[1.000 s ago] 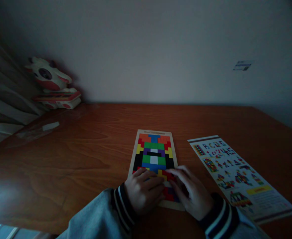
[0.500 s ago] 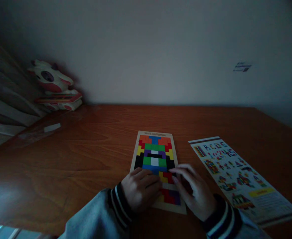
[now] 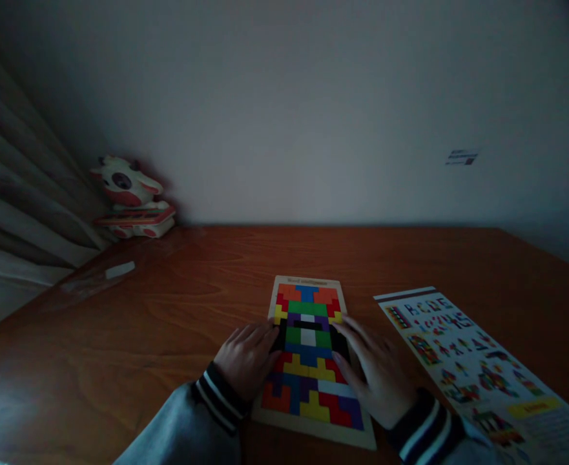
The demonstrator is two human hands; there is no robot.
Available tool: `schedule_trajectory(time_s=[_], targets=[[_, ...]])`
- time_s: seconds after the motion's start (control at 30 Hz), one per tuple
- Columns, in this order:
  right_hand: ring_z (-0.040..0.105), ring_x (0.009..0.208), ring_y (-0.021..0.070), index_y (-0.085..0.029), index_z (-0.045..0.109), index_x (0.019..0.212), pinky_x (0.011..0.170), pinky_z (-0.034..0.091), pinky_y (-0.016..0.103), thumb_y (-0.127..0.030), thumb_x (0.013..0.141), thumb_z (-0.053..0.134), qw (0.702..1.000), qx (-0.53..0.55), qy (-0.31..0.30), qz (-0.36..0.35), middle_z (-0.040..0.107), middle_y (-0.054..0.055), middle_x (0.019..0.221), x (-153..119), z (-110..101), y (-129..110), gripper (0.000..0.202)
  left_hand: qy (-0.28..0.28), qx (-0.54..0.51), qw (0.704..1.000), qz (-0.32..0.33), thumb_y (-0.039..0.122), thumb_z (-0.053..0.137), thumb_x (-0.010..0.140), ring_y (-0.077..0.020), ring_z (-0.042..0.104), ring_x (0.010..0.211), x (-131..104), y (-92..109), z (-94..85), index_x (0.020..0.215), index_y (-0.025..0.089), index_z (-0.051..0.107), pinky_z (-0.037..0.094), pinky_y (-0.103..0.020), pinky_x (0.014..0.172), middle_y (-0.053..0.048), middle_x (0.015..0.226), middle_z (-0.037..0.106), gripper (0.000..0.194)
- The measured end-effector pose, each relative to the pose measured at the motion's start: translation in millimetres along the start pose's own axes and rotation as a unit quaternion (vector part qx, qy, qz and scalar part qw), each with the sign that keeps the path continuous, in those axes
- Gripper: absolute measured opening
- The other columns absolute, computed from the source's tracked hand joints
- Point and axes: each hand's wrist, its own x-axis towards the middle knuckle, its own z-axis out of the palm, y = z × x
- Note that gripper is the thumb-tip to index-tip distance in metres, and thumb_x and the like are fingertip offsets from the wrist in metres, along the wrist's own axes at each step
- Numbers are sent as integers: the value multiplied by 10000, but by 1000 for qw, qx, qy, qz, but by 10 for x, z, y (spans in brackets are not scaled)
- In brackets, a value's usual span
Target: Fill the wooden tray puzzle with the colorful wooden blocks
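Observation:
A wooden puzzle board (image 3: 313, 431) lies flat on the table in front of me, its frame filled with coloured block pieces. My left hand (image 3: 249, 358) rests on the board's left edge, fingers stretched out beside a black piece (image 3: 280, 334). On the opposite side my right hand (image 3: 374, 368) is spread, its fingertips at another black piece (image 3: 340, 342) near the right rim. Neither hand holds anything loose that I can see. Between them show green, blue, white and yellow pieces (image 3: 313, 407).
A printed pattern sheet (image 3: 458, 361) lies to the right of the board. At the back left stands a white and red cow-shaped toy (image 3: 136, 200) near a curtain (image 3: 17, 213). A pale strip (image 3: 120, 270) is on the brown table (image 3: 168, 310).
My left hand has moved left off the lower middle of the board, uncovering the lower pieces. My right fingertips sit higher along the right rim. The view has tilted up slightly.

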Motion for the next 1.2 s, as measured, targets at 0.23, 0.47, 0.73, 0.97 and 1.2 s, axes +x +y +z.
schedule_trajectory(time_s=[0.23, 0.47, 0.73, 0.97, 1.2], targets=[[564, 1238, 255, -235, 522, 1334, 993, 482, 495, -374, 926, 505, 998, 58, -21, -10, 592, 114, 1349, 68, -61, 57, 432, 37, -67, 997, 23, 159, 364, 956, -195, 655, 1091, -52, -153, 74, 1271, 143, 570, 590, -360, 910, -110, 1241, 659, 376], [509, 1292, 300, -122, 571, 1257, 1050, 416, 543, -375, 975, 355, 995, 2, 73, 66, 558, 190, 1367, 91, 45, 195, 436, -43, 0, 996, -76, 88, 425, 881, -266, 582, 1182, -109, -200, 18, 1337, 153, 537, 541, -461, 957, -125, 1332, 601, 474], [538, 1259, 326, -181, 627, 1228, 1002, 432, 567, -322, 950, 319, 991, -89, 57, 77, 576, 155, 1364, 5, 160, 259, 438, -62, 26, 995, -75, 100, 433, 894, -265, 572, 1181, -133, -195, 58, 1341, 146, 531, 522, -443, 954, -125, 1331, 600, 460], [560, 1227, 334, -182, 651, 1195, 973, 467, 562, -329, 950, 342, 992, -92, 52, 62, 586, 163, 1340, -5, 94, 246, 421, -63, 35, 994, -80, 101, 426, 897, -270, 571, 1184, -123, -174, 49, 1341, 148, 535, 518, -446, 958, -124, 1334, 599, 459], [559, 1214, 324, -196, 680, 1153, 971, 482, 566, -355, 950, 380, 997, -49, 49, 45, 576, 157, 1331, -73, 23, 259, 396, -59, 30, 995, -78, 110, 421, 911, -273, 579, 1165, -97, -158, 18, 1337, 138, 534, 521, -456, 941, -129, 1333, 597, 442]])
